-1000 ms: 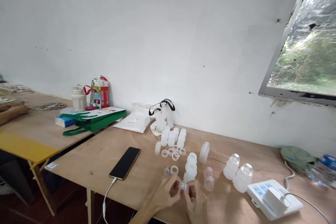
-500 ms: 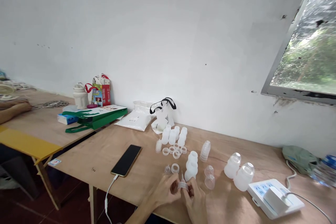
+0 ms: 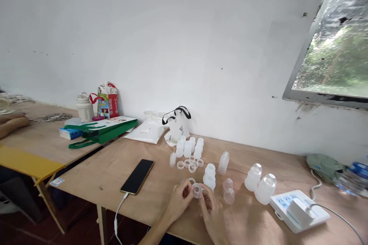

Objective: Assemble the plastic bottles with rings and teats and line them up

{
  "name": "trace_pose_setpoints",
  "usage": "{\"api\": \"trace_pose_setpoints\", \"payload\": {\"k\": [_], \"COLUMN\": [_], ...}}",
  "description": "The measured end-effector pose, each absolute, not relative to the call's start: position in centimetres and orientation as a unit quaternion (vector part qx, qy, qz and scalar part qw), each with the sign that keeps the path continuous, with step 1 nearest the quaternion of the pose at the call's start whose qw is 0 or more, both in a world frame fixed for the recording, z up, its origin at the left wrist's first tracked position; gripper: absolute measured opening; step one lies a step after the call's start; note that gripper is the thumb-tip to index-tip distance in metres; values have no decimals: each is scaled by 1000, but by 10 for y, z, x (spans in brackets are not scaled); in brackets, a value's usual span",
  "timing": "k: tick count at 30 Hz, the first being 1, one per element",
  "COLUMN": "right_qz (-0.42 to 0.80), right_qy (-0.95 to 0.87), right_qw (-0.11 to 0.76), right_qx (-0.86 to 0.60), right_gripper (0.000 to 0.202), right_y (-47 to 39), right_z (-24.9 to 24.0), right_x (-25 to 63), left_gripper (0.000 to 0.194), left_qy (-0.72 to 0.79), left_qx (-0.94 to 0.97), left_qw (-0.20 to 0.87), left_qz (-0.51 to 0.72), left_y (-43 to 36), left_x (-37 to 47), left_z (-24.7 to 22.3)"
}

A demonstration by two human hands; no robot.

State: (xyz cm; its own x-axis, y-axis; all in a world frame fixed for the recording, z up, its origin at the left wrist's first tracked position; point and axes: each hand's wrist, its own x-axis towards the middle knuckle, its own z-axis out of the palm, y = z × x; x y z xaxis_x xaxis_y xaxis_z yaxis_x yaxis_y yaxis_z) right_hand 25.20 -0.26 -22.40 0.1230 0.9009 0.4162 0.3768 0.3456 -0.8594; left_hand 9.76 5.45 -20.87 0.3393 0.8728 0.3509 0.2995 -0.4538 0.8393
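"What is being held, and where?"

"A clear, glossy round piece [image 3: 196, 190] with a ring-like centre is held over the near middle of the wooden table [image 3: 163, 176]. It is pinched from nine o'clock by the fingertips of the left hand [image 3: 178, 201] and from about four o'clock by those of the right hand [image 3: 213, 212]; both hands are closed on it."

"With that piece as the clock's centre, what is set around it?"

"Just beyond, towards eleven, a pale flat ring [image 3: 191, 180] is partly hidden by the left fingers. Between one and two, frosted, rounded bottles [image 3: 209, 179] are stood close together; farther out that way, clear domed caps [image 3: 223, 162] are nested in a stack. Towards twelve, loose smooth rings [image 3: 192, 164] are strewn. At three, thin transparent domes [image 3: 229, 194] are laid, and beyond them two capped bottles [image 3: 260, 184] are stood."

"Can any writing be read?"

"Black lettering is printed on a white bag [image 3: 178, 129] towards eleven, but it cannot be made out. Between ten and eleven, characters are carried on a red-sided carton [image 3: 112, 104], too small to be read. Just past three, a smooth white box [image 3: 280, 204] is marked with blue print, likewise illegible."
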Motion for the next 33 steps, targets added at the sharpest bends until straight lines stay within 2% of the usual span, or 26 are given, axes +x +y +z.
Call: {"api": "trace_pose_setpoints", "payload": {"k": [8, 17, 20, 25, 33], "right_qz": [240, 233, 255, 254, 259], "right_qy": [-613, -591, -575, -569, -585], "right_qw": [535, 563, 565, 556, 531], "right_qx": [-530, -528, -533, -550, -555], "right_gripper": [42, 38, 39, 42, 39], "right_y": [0, -4, -7, -4, 7], "right_z": [-225, -218, -216, -210, -212], "right_x": [254, 254, 251, 246, 260], "left_gripper": [35, 29, 27, 39, 30], "left_qy": [384, 383, 396, 402, 400], "left_qx": [744, 747, 754, 789, 819], "left_qw": [338, 331, 319, 267, 236], "left_qz": [430, 430, 416, 380, 337], "left_y": [54, 52, 51, 54, 52], "left_x": [97, 98, 97, 96, 96], "left_z": [-206, -207, -206, -210, -209]}}
